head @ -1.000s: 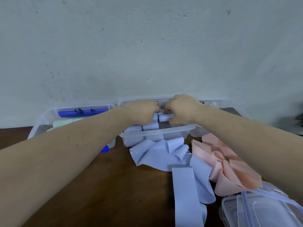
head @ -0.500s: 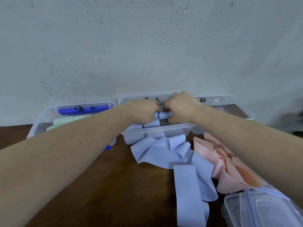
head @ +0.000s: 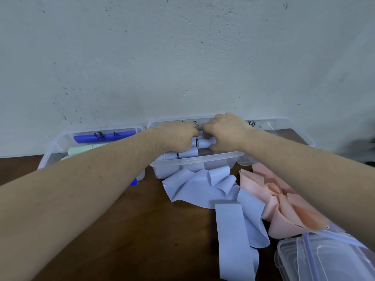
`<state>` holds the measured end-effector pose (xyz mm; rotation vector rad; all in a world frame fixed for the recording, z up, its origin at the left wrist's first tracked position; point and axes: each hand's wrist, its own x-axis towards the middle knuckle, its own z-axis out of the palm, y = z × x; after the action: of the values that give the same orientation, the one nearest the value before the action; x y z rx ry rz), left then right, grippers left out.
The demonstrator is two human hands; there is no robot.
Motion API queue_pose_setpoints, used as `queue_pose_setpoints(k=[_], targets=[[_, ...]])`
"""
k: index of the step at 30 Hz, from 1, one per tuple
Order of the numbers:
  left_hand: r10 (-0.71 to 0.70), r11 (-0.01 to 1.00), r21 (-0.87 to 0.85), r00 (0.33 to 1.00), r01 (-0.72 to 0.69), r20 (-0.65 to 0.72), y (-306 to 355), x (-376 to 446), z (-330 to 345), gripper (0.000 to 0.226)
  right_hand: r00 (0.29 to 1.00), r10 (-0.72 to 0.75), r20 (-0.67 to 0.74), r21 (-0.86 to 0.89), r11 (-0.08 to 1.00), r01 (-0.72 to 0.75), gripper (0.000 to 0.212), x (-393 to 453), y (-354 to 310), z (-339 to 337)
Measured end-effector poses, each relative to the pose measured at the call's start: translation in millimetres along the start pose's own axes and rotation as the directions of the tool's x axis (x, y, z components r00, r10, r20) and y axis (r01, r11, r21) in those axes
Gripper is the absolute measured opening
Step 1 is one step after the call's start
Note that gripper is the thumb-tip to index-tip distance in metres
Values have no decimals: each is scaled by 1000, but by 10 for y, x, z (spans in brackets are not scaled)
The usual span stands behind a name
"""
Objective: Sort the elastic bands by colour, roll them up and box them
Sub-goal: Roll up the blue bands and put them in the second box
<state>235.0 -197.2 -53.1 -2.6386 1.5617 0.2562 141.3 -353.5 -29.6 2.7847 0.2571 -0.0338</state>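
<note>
Centre of frame: left hand (head: pixel 178 136) and right hand (head: pixel 226 131) curl around a lilac roll (head: pixel 205 143) over the middle box (head: pixel 194 160). Its tail apparently trails over the rim; loosened fingers may let the roll unwind.

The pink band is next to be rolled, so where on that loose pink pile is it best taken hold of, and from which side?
Probably the free end of the pink band nearest the person, beside the stacked lids. It lies flat and open there, while the middle is bunched into upright folds. Come from above with the right hand, once it leaves the lavender roll, pinching across the band's width.
</note>
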Motion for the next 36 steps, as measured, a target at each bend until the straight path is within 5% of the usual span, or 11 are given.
queue_pose_setpoints(k=[12,23,30,36], targets=[[-42,997,-75,994,35,-97,138,-278,-177,57,998,44,-42,60,997,-41,39,-79,49,-94],[-118,950,-311,929,3,-351,702,-1139,-227,21,963,151,-224,299,951,-80,23,-641,-21,-352],[-196,829,-543,979,134,-57,1320,-1632,120,35,956,161,-245,356,932,-66,19,-1265,-274,-440],[-292,447,-854,946,267,143,1669,-1727,354,59,979,143,-148,405,912,-72,18,-1708,-549,-451]])
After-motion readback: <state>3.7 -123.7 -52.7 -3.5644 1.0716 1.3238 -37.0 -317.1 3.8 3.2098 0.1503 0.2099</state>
